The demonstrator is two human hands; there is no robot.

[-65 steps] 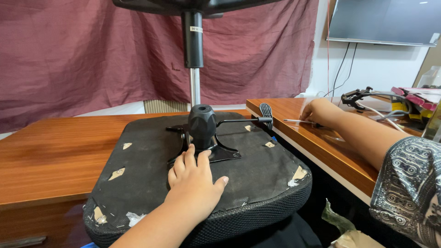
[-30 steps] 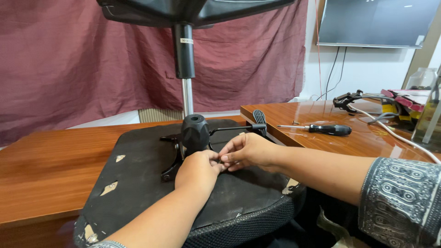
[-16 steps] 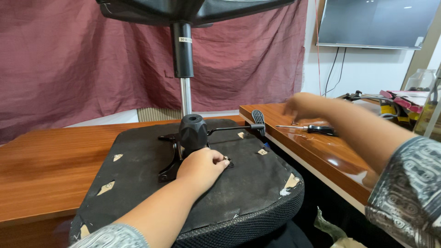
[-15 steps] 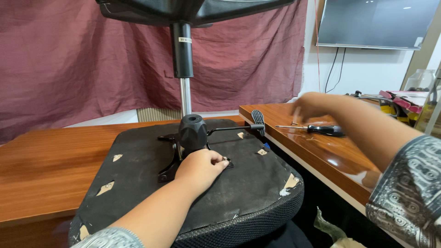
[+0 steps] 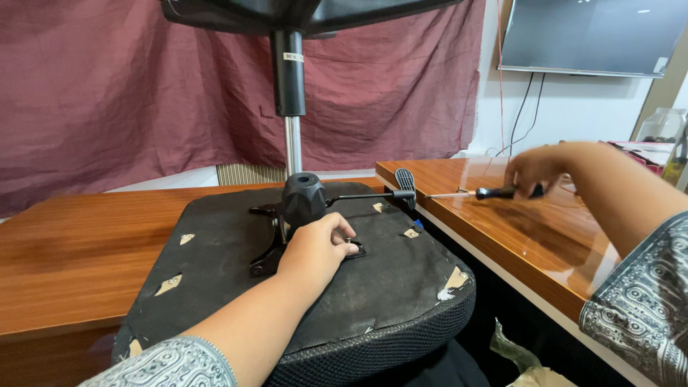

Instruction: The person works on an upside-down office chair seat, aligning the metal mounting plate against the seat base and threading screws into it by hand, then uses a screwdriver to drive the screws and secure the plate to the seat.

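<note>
head cam | looks forward-down, close | over upturned chair seat (image 5: 315,287), perhaps seated

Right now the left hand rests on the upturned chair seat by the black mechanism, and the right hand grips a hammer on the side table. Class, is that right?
Not quite. The head view shows the right hand gripping a screwdriver, not a hammer. The rest stands.

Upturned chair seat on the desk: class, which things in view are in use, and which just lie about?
In use: chair seat, black mechanism, screwdriver, left hand, right hand.
Lying about: wall screen, maroon curtain, cables.
</note>
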